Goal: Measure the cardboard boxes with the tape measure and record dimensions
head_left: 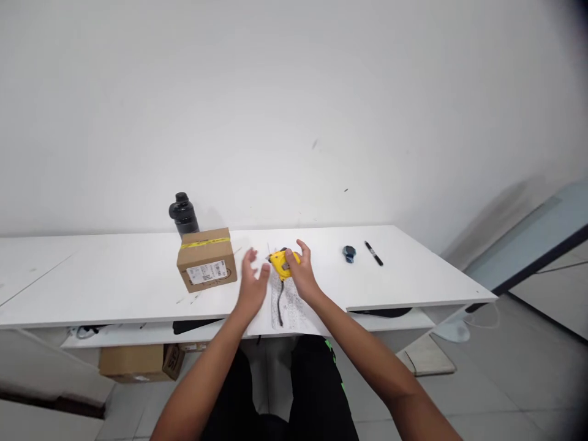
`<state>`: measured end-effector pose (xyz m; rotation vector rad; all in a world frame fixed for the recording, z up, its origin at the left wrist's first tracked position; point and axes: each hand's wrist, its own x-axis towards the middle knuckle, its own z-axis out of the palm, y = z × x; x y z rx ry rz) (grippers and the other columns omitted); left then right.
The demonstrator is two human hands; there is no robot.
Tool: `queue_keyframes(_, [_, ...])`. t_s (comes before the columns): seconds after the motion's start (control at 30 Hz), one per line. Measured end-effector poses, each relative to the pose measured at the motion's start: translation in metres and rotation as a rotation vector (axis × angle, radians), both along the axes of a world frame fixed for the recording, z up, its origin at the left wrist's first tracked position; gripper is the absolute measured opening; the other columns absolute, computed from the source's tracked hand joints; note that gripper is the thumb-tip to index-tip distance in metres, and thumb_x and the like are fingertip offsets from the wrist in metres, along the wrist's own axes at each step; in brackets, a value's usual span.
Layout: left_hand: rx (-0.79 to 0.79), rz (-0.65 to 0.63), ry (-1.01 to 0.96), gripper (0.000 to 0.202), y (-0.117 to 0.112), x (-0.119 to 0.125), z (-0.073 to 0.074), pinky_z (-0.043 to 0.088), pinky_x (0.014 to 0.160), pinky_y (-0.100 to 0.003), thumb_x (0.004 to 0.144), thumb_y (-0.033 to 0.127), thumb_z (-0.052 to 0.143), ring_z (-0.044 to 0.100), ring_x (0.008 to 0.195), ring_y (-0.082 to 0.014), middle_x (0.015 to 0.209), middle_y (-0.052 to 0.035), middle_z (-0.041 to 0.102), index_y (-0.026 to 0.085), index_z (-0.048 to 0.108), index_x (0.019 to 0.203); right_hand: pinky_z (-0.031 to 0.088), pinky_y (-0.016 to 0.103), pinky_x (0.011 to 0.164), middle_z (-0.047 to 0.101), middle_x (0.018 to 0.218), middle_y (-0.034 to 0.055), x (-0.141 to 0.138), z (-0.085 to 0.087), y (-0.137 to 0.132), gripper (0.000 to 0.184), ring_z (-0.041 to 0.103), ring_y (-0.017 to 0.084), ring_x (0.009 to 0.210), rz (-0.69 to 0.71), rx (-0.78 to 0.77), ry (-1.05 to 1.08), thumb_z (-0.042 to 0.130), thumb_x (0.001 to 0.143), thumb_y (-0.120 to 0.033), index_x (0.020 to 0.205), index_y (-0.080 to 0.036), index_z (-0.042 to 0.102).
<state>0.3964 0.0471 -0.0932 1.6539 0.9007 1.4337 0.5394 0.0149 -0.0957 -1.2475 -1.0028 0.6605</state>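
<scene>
A yellow tape measure (pixel 279 264) with a dark wrist strap hanging from it is gripped in my right hand (pixel 301 274), thumb on its face. Just left of it my left hand (pixel 252 285) is held with fingers apart and nothing between them, close to the tape measure's front end. Under the tape measure lies a sheet of paper (pixel 294 312) with writing on it. To the left of my left hand stands a cardboard box (pixel 206 260) with yellow tape over its top and a white label on its front.
Behind the box stands a black bottle (pixel 184 214). At the right of the white desk (pixel 413 278) lie a watch (pixel 349 253) and a black marker (pixel 373 253). Beneath the desk are a shelf and another cardboard box (pixel 133 362). A wall rises behind the desk.
</scene>
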Motion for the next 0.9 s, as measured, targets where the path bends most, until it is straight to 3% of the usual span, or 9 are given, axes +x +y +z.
queue_keyframes(0.1, [-0.277,-0.114,-0.089,0.065,0.014,0.053,-0.012,0.048,0.092,-0.036,0.086,0.061,0.052,0.061,0.109,-0.0229,0.123,-0.0160,0.057,0.018,0.037,0.131,0.053,0.034,0.083,0.063,0.111,0.0092,0.016,-0.007,0.016,0.068,0.064,0.020,0.099,0.116,0.046,-0.152,0.036,0.092,-0.063,0.147,-0.025,0.021])
queue_keyframes(0.2, [-0.421,-0.116,-0.145,0.068,0.055,0.082,-0.026,0.051,0.085,-0.033,0.083,0.060,0.057,0.064,0.099,-0.0196,0.117,-0.0140,0.060,0.018,0.033,0.131,0.052,0.034,0.079,0.068,0.097,0.0057,0.061,-0.014,0.036,0.060,0.067,0.020,0.085,0.116,-0.042,-0.350,0.028,0.096,-0.061,0.143,-0.025,0.034])
queue_keyframes(0.3, [-0.448,-0.173,-0.065,0.074,0.094,0.095,-0.043,0.051,0.077,-0.032,0.076,0.054,0.069,0.066,0.084,-0.0175,0.102,-0.0095,0.065,0.020,0.030,0.128,0.050,0.036,0.076,0.069,0.081,0.0063,0.114,-0.024,0.066,0.059,0.068,0.024,0.080,-0.171,-0.287,-0.561,0.029,0.096,-0.058,0.138,-0.019,0.042])
queue_keyframes(0.37, [-0.429,-0.193,-0.010,0.069,0.110,0.099,-0.055,0.051,0.072,-0.031,0.073,0.051,0.072,0.066,0.077,-0.0164,0.094,-0.0061,0.066,0.021,0.032,0.120,0.049,0.037,0.075,0.071,0.085,0.0107,0.137,-0.034,0.087,0.063,0.068,0.028,0.084,-0.260,-0.449,-0.726,0.037,0.094,-0.057,0.141,-0.014,0.039])
queue_keyframes(0.47, [-0.405,-0.242,0.020,0.061,0.117,0.102,-0.069,0.049,0.066,-0.028,0.074,0.051,0.071,0.065,0.070,-0.0147,0.086,-0.0016,0.066,0.024,0.032,0.112,0.048,0.035,0.072,0.072,0.098,0.0139,0.150,-0.052,0.110,0.067,0.068,0.028,0.087,-0.142,-0.523,-0.933,0.049,0.090,-0.050,0.146,-0.016,0.034])
queue_keyframes(0.53, [-0.383,-0.269,0.045,0.057,0.117,0.102,-0.073,0.047,0.063,-0.026,0.075,0.052,0.070,0.063,0.066,-0.0136,0.080,0.0011,0.065,0.025,0.033,0.109,0.047,0.033,0.072,0.072,0.098,0.0107,0.152,-0.061,0.115,0.055,0.067,0.026,0.086,-0.084,-0.498,-0.980,0.051,0.089,-0.039,0.141,-0.022,0.045])
queue_keyframes(0.67, [-0.341,-0.303,0.084,0.052,0.115,0.102,-0.073,0.044,0.057,-0.023,0.079,0.052,0.065,0.059,0.062,-0.0118,0.077,0.0027,0.063,0.025,0.034,0.111,0.048,0.032,0.072,0.072,0.082,0.0046,0.159,-0.066,0.111,0.039,0.065,0.021,0.076,-0.018,-0.391,-0.636,0.045,0.087,-0.032,0.119,-0.023,0.064])
queue_keyframes(0.77, [-0.334,-0.308,0.067,0.052,0.114,0.101,-0.070,0.044,0.058,-0.023,0.082,0.052,0.062,0.059,0.064,-0.0118,0.081,0.0009,0.064,0.025,0.036,0.117,0.049,0.030,0.070,0.071,0.079,0.0040,0.163,-0.062,0.102,0.037,0.064,0.018,0.073,0.093,-0.262,-0.296,0.055,0.083,-0.043,0.109,-0.019,0.066])
queue_keyframes(0.9, [-0.286,-0.286,0.050,0.052,0.113,0.101,-0.068,0.047,0.062,-0.024,0.085,0.050,0.059,0.058,0.067,-0.0121,0.082,0.0001,0.062,0.025,0.041,0.126,0.048,0.031,0.068,0.070,0.076,0.0047,0.160,-0.054,0.092,0.043,0.064,0.019,0.074,0.035,-0.075,-0.179,0.066,0.076,-0.055,0.098,-0.018,0.063])
